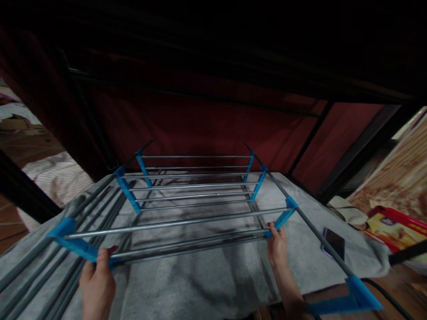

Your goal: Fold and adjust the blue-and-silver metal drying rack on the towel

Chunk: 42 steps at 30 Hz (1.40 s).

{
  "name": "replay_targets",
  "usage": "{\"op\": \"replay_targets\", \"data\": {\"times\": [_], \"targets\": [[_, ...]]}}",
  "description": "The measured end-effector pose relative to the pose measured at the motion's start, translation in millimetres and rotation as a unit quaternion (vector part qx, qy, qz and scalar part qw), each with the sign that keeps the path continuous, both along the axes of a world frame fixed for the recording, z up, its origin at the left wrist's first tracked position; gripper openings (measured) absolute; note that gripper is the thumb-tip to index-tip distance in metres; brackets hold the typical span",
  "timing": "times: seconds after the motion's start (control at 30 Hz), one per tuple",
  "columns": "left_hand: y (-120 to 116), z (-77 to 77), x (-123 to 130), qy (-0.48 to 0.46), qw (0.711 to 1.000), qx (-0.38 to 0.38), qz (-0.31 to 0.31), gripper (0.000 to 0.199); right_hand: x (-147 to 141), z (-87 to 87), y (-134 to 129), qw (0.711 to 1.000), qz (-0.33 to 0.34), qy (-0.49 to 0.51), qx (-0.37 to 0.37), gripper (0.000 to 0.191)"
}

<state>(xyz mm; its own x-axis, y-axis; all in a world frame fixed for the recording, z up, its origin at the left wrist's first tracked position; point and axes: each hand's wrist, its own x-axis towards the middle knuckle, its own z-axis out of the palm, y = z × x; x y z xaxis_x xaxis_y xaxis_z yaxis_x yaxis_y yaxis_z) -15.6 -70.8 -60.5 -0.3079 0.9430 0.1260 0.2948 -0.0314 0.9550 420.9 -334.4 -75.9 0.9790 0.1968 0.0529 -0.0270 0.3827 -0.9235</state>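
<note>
A rack of grey metal tubes (187,221) joined by blue plastic brackets stands on a grey cloth. My left hand (98,282) is closed round the lower end of the near left blue bracket (78,246), where the lower crossbars meet it. On the other side, my right hand (277,244) grips the lower end of the near right blue bracket (286,215), with its thumb on top. Farther back, more crossbars run between another pair of blue brackets (128,191). One more blue bracket (353,300) sits on the right side tube, close to my right forearm.
Several loose grey tubes (63,271) lie along the left of the grey cloth (200,280). A phone (333,243) rests at the right, partly under the side tube. Beyond it is a red and yellow package (396,233). Dark posts and a red panel (200,124) stand behind.
</note>
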Motion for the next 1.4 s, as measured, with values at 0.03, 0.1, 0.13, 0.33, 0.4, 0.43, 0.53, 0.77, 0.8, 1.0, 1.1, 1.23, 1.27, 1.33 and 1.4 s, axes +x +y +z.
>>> {"op": "replay_targets", "data": {"times": [0.03,0.1,0.13,0.33,0.4,0.43,0.53,0.77,0.8,1.0,1.1,1.23,1.27,1.33,1.4], "targets": [[0.0,4.0,3.0,0.000,1.000,-0.015,-0.002,0.051,3.3,1.7,3.9,1.000,-0.001,0.003,0.006,0.038],[2.4,9.3,8.7,-0.001,0.999,-0.033,-0.009,0.050,9.8,2.3,11.6,1.000,-0.002,0.009,0.019,0.038],[4.3,10.1,11.1,-0.007,0.999,-0.036,-0.011,0.050,12.5,1.1,14.9,1.000,-0.002,0.011,0.023,0.038],[15.0,-2.4,16.3,-0.032,0.999,-0.029,-0.015,0.054,20.0,-16.0,20.9,1.000,0.002,0.013,0.025,0.031],[16.0,-6.2,15.9,-0.043,0.999,-0.025,-0.007,0.054,21.6,-20.1,20.3,0.999,0.006,0.019,0.037,0.027],[15.9,-7.0,15.9,-0.046,0.999,-0.022,-0.003,0.055,22.8,-21.1,20.3,0.999,0.008,0.020,0.041,0.025],[14.2,-6.3,17.4,-0.031,0.999,-0.008,-0.007,0.054,27.7,-21.1,22.3,0.999,0.006,0.019,0.039,0.022],[18.9,-10.6,18.8,-0.014,1.000,-0.012,-0.006,0.054,31.7,-28.1,28.2,1.000,0.011,0.021,0.016,0.029],[20.1,-11.5,18.4,-0.017,1.000,-0.012,-0.005,0.053,31.1,-30.5,27.7,1.000,0.015,0.021,0.012,0.030],[21.3,-10.2,17.0,0.007,1.000,0.014,-0.024,0.049,30.4,-38.5,22.6,1.000,0.017,0.003,-0.022,0.030],[23.3,-11.4,15.9,0.034,0.999,0.028,-0.027,0.047,30.6,-38.6,20.1,0.998,0.028,-0.016,-0.059,0.029],[29.0,-16.6,13.3,0.036,0.999,0.011,-0.024,0.044,31.2,-41.3,16.3,0.991,0.024,-0.052,-0.120,0.028],[30.1,-17.5,12.5,0.032,0.999,0.007,-0.025,0.044,32.2,-42.9,15.2,0.990,0.020,-0.059,-0.129,0.028],[31.1,-17.8,11.2,0.020,0.999,0.008,-0.032,0.044,35.5,-46.7,13.1,0.989,0.016,-0.067,-0.130,0.027],[30.9,-16.2,10.6,0.002,0.999,0.013,-0.039,0.045,39.8,-50.3,11.2,0.989,0.036,-0.079,-0.123,0.025]]}}
